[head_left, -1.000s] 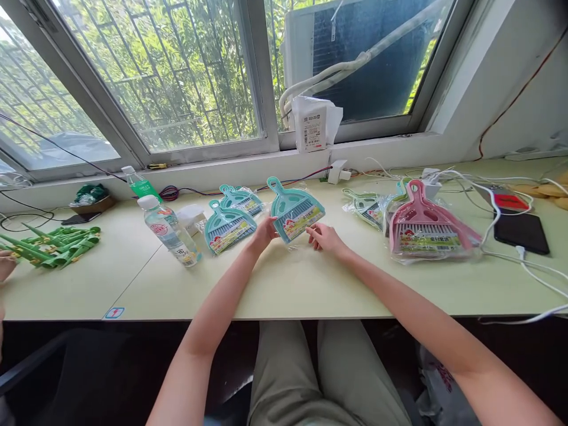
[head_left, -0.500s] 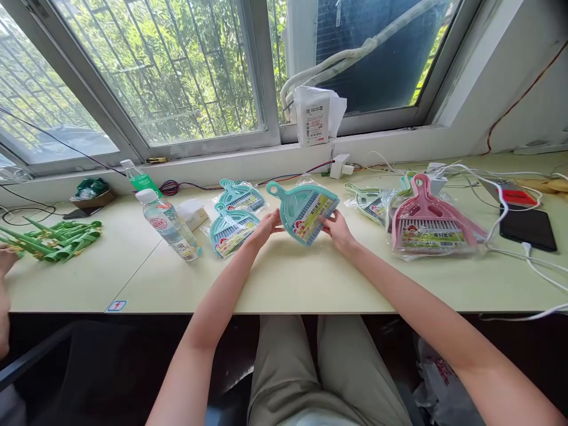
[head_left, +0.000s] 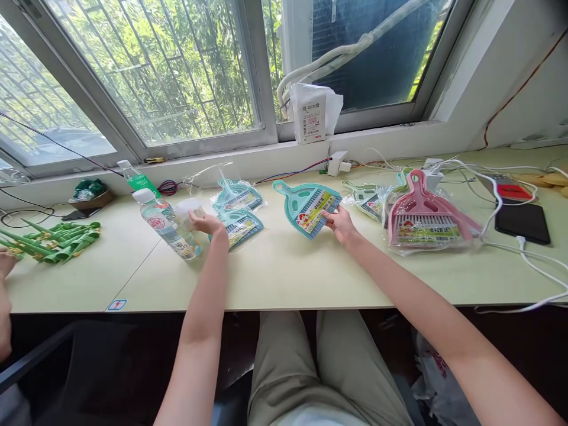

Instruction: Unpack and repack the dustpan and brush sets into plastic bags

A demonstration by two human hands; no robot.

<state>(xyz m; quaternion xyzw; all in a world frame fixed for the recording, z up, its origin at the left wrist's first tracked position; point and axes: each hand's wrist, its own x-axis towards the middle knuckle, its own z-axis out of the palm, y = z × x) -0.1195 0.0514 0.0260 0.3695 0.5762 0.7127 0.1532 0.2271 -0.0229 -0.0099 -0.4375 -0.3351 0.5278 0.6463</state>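
Teal dustpan pinched by right hand; left hand grips clear wrapper, contents indistinct.

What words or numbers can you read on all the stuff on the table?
No text here is sharp enough to quote.
Teal dustpan set in the right hand: colourful label, print too blurred.
Pink dustpan set: label unreadable.
Water bottle by the left hand: red logo, words too small.
White package on the sill: barcode label, too small.
Table-edge sticker: red mark, not legible.
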